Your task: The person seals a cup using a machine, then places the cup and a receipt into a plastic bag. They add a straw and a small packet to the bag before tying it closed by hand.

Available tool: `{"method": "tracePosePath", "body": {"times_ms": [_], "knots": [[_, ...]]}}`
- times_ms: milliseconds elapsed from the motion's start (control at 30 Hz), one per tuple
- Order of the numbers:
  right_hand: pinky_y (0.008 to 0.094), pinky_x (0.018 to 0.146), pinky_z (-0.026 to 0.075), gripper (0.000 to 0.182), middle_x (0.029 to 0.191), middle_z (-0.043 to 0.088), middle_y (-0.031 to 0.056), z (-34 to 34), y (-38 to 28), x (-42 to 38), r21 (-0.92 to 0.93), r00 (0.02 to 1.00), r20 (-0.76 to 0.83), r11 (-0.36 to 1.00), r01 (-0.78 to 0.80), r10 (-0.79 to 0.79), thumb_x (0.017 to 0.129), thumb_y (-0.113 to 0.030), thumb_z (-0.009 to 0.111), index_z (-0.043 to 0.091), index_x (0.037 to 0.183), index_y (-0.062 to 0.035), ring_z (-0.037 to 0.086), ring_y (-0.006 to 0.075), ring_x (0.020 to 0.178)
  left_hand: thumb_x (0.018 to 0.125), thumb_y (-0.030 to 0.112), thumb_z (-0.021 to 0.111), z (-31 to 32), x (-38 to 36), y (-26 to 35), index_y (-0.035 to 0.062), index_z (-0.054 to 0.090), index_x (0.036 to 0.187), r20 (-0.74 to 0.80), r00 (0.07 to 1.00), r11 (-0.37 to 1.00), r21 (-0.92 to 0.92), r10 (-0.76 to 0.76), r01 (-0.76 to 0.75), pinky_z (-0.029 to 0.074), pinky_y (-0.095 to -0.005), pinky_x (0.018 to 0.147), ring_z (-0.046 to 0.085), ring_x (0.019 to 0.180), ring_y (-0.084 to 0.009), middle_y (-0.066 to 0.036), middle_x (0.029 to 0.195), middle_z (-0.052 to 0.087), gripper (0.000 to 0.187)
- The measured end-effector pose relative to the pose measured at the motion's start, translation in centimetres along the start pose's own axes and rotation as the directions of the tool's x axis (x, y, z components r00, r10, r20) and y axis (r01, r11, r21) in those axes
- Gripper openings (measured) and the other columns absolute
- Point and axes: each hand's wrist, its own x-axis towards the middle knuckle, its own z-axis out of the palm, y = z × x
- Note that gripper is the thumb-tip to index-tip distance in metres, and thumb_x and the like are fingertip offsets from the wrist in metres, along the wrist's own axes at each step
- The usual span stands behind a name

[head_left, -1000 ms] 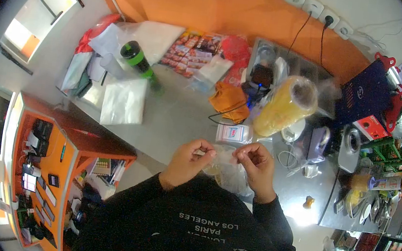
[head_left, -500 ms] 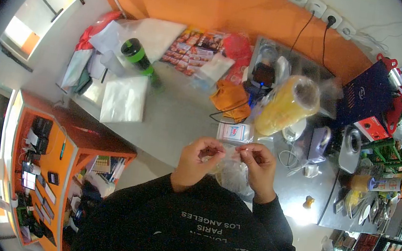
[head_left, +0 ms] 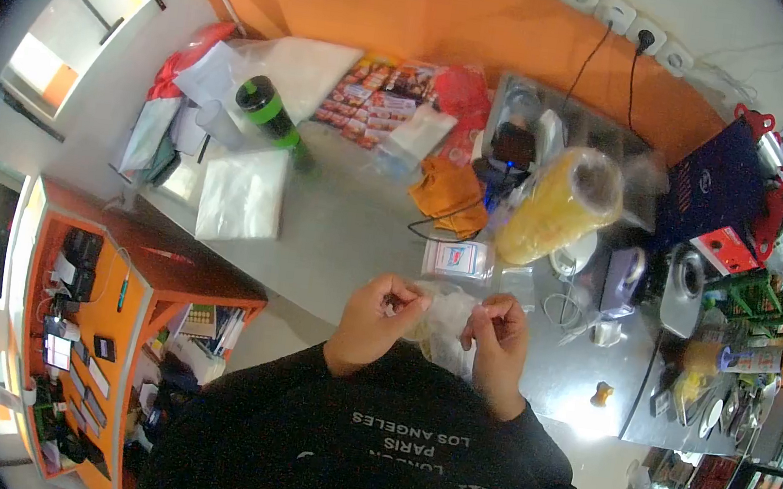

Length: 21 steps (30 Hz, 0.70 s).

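Note:
A clear plastic bag (head_left: 448, 318) is stretched between my two hands, close to my chest at the table's near edge. Pinched fingers of my left hand (head_left: 379, 317) grip its left side. My right hand (head_left: 499, 340) pinches the right side, thumb against fingers. What the bag holds is blurred. Just beyond the hands lies a clear packet with a blue and red label (head_left: 457, 258).
A large yellow roll (head_left: 560, 211) in plastic stands beyond my right hand. Near it is an orange pouch (head_left: 449, 196). A green and black bottle (head_left: 269, 110) and white plastic sheets (head_left: 242, 194) are farther left on the metal table (head_left: 340, 228).
Both hands have moved slightly toward my body. The bag between them now looks wider and whiter, and the labelled packet shows more fully.

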Motion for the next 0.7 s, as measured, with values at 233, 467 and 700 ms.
{"method": "tracePosePath", "body": {"times_ms": [233,467,700], "knots": [[0.026,0.063,0.052,0.008,0.093,0.065,0.0097,2.8,-2.1,0.8,-0.312,0.989,0.068,0.938,0.149,-0.134,0.092,0.003,0.06,0.054,0.097,0.0,0.06,0.0117,0.071,0.082,0.007,0.074,0.7,0.7,0.8,0.0025,0.063,0.09,-0.097,0.952,0.954,0.104,0.29,-0.28,0.052,-0.0312,0.073,0.067,0.081,-0.0199,-0.01,0.088,0.069,0.015],[0.0267,0.068,0.056,0.009,0.092,0.071,0.0113,1.9,-1.2,1.6,-0.44,0.981,0.107,0.877,0.193,-0.162,0.088,0.0,0.067,0.067,0.097,0.0023,0.069,0.0149,0.078,0.078,0.006,0.075,0.6,1.4,1.6,0.0048,0.064,0.091,-0.059,0.884,0.867,0.233,0.464,-0.44,0.052,-0.0342,0.069,0.067,0.082,-0.0289,-0.011,0.087,0.067,0.017],[0.0275,0.07,0.057,0.012,0.092,0.071,0.0123,2.4,-2.5,2.0,-0.372,0.969,0.158,0.898,0.234,-0.187,0.087,0.002,0.066,0.07,0.098,0.0038,0.069,0.0162,0.079,0.077,0.004,0.075,0.3,1.9,1.2,0.0052,0.067,0.094,0.04,0.83,0.8,0.245,0.556,-0.548,0.053,-0.0367,0.074,0.067,0.085,-0.0301,-0.012,0.093,0.069,0.019]]}}
